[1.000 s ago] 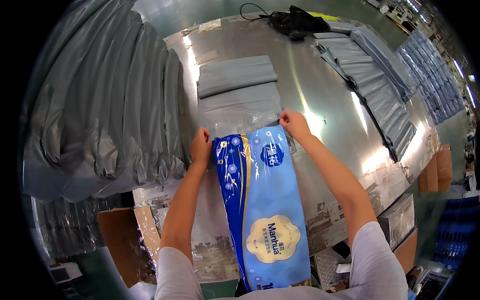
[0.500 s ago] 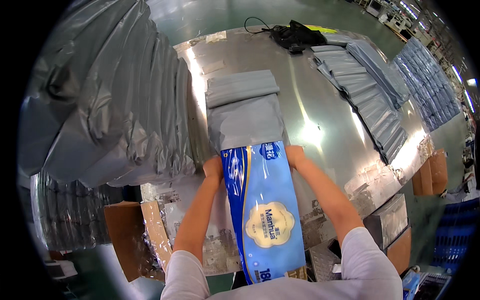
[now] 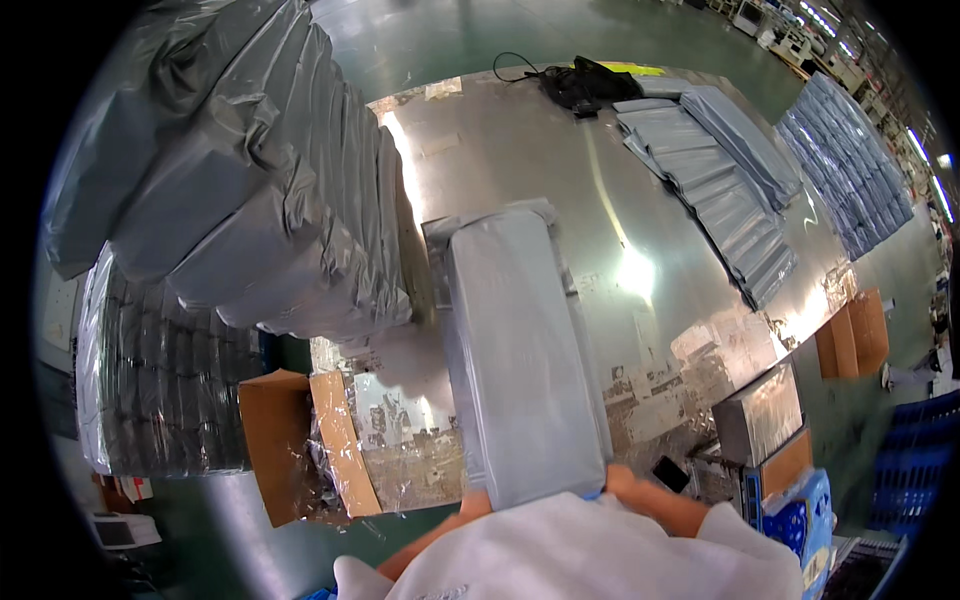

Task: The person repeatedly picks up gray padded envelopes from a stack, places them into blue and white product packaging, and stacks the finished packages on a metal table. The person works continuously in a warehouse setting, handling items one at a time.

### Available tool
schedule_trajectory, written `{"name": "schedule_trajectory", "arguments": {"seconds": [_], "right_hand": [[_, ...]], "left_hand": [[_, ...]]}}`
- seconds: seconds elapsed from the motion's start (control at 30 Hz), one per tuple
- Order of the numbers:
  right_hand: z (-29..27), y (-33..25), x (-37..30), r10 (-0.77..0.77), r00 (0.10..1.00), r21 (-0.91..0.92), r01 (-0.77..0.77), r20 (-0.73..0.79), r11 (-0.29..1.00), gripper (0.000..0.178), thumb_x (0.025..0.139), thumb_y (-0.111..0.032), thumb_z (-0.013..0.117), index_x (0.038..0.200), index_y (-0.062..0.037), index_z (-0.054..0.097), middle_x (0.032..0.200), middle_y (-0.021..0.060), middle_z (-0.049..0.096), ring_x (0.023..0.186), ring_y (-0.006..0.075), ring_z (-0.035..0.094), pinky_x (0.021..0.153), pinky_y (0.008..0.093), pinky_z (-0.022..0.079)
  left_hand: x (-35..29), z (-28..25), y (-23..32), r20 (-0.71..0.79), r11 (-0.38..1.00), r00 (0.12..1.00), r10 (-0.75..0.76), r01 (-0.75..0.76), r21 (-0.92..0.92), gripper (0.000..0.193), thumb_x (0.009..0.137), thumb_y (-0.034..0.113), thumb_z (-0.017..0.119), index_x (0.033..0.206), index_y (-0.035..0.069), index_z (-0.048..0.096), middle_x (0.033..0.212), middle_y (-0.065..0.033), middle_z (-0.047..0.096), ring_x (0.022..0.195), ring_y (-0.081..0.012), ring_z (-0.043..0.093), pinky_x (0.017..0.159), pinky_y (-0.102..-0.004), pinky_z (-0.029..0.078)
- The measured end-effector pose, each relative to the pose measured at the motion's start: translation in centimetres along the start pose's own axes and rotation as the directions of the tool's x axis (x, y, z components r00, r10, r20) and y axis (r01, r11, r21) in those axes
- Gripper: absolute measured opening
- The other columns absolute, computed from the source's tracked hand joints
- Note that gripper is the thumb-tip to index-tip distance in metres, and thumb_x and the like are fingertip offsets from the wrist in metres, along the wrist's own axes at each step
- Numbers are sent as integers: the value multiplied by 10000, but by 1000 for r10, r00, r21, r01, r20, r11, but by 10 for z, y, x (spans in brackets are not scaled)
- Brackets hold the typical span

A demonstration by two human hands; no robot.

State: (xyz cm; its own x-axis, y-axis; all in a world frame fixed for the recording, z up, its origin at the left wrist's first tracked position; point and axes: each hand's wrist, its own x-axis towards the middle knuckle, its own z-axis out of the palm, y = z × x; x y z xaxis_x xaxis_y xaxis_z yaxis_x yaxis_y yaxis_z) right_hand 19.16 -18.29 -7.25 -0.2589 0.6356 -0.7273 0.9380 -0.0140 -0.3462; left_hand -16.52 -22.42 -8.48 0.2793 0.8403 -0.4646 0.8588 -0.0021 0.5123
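Observation:
A grey plastic bag (image 3: 530,360) lies lengthwise before me on the metal table, stretched smooth over a block-shaped pack. Only a sliver of the blue pack (image 3: 592,495) shows at the near end. At the near left corner my left hand (image 3: 477,503) is closed on the bag's edge, its fingers mostly hidden. My right hand (image 3: 622,484) grips the near right corner, with its fingertips partly out of sight behind the bag. The near end sits close against my white shirt.
A tall stack of filled grey bags (image 3: 270,190) stands at the left. Flat grey bags (image 3: 710,190) lie at the right, near a black cloth item (image 3: 590,85) with a cord. Below the table edge are an open cardboard box (image 3: 275,440) and a dark phone (image 3: 670,473).
The grey bag now covers the blue tissue pack, which lay exposed before. Both my hands have come back from the pack's far end to its near end, close to my body.

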Motion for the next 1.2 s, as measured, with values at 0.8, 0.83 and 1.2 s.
{"name": "schedule_trajectory", "arguments": {"seconds": [0.8,0.83,1.2], "right_hand": [[-168,-61,24,-130,608,131,366,-783,921,467,803,-68,497,1251,-172,417,1135,121,504,1066,233,463,868,371,381],[-193,-74,21,-183,422,-30,344,-888,938,547,777,-48,503,1277,-234,380,1203,126,452,1148,242,398,932,388,338],[-242,-41,105,-839,507,-738,486,-199,468,299,744,-119,526,1033,-160,592,1248,36,452,1223,178,331,1053,380,193]], "left_hand": [[-76,-213,-116,-886,542,74,-457,813,-212,489,682,-9,541,1154,28,419,1195,-197,406,1131,-320,370,902,-414,342],[-56,-248,-61,-871,445,126,-475,888,-114,545,684,21,565,1202,40,394,1235,-205,372,1168,-323,332,927,-409,320],[144,-228,37,76,513,890,449,-326,794,495,739,112,502,1223,195,437,1406,-14,202,1295,-159,183,1053,-424,125]]}}
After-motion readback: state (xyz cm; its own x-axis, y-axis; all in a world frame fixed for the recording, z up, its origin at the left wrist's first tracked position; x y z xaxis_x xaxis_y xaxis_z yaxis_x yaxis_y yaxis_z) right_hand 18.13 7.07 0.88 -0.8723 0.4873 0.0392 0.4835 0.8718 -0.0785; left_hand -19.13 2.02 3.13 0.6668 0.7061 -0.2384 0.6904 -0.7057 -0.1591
